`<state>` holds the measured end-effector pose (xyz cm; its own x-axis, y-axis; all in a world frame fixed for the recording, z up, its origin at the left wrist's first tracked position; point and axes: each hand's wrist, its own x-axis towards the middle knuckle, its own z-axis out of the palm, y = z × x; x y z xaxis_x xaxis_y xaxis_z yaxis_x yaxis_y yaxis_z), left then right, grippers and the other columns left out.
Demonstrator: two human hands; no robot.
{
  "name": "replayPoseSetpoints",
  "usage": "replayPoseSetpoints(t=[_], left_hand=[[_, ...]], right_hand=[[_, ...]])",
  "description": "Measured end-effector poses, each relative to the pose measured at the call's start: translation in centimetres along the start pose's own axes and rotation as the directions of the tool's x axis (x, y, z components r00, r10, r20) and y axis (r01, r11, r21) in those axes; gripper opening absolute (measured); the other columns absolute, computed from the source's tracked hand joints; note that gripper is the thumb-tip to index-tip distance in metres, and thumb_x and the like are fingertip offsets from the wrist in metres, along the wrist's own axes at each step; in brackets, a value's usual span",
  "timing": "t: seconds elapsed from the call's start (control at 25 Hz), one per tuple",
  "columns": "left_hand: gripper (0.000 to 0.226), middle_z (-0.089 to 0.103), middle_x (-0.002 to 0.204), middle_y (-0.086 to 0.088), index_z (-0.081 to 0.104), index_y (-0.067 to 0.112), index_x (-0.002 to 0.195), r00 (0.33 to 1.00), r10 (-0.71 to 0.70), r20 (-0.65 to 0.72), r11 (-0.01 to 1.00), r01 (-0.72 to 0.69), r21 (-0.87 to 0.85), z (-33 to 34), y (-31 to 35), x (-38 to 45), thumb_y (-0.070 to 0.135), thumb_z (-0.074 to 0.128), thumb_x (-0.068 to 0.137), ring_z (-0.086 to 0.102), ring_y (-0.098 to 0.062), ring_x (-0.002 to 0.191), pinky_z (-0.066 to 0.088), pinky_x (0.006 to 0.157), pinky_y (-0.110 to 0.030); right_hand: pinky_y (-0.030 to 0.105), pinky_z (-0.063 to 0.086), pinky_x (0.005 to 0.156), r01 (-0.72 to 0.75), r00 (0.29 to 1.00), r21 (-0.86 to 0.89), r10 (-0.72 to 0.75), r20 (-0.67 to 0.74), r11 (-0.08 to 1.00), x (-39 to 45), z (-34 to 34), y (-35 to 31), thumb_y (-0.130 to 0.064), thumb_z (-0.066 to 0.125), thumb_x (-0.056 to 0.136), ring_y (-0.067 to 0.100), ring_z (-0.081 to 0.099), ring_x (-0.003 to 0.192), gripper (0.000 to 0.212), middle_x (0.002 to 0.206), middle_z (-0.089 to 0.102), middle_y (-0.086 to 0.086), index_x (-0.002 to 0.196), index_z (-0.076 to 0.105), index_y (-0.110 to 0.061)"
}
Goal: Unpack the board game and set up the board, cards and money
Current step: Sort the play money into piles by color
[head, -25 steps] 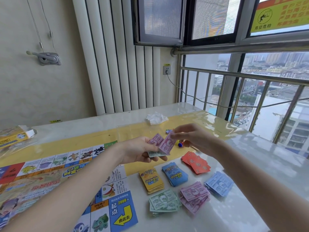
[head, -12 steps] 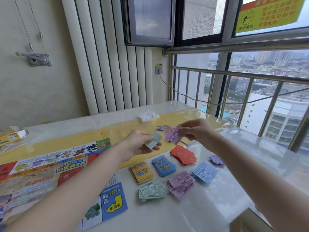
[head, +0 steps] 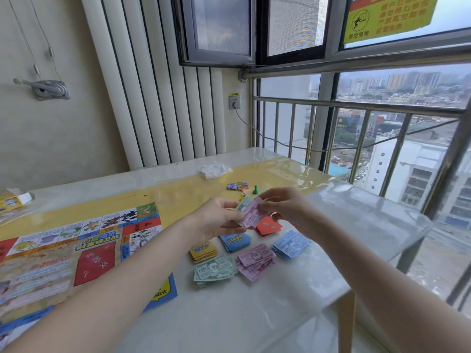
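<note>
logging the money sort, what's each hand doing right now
Left hand: holds a few green and pink notes.
Right hand: pinches the top pink note of that bunch.

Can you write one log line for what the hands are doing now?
left hand: holds notes | right hand: pinches pink note | green pile: on table

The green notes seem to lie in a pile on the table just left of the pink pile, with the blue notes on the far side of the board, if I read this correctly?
Not quite. The head view shows the green notes piled left of the pink pile, but the blue notes lie on the table just right of the pink pile, not beyond the board.
</note>
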<state>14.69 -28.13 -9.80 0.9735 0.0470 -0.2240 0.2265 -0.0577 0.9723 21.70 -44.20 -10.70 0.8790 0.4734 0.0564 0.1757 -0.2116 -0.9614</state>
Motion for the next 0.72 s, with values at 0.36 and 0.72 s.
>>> replayPoseSetpoints(t=[0.36,0.72], left_hand=[[0.017,0.072,0.087,-0.012,0.061,0.002,0.107,0.998,0.023,-0.062,0.989,-0.013,0.149,-1.7,-1.3,-2.0,0.004,0.054,0.092,0.071,-0.01,0.066,0.057,0.059,-0.019],[0.011,0.071,0.093,-0.014,0.064,0.003,0.095,0.998,0.017,-0.068,0.979,-0.003,0.205,-2.7,-0.3,-1.5,0.011,0.061,0.088,0.068,-0.004,0.063,0.05,0.052,-0.013]], right_hand=[[0.022,0.045,0.059,0.208,0.955,-0.691,0.01,0.298,0.693,-2.8,1.5,0.5,-0.009,0.068,0.078,0.011,0.053,0.068,0.018,0.08,0.064,0.002,0.096,0.07,-0.011],[0.015,0.044,0.055,0.175,0.985,-0.609,-0.141,0.105,0.774,0.8,1.7,-2.9,-0.014,0.058,0.089,0.009,0.054,0.062,0.017,0.083,0.067,0.003,0.099,0.068,-0.006]])
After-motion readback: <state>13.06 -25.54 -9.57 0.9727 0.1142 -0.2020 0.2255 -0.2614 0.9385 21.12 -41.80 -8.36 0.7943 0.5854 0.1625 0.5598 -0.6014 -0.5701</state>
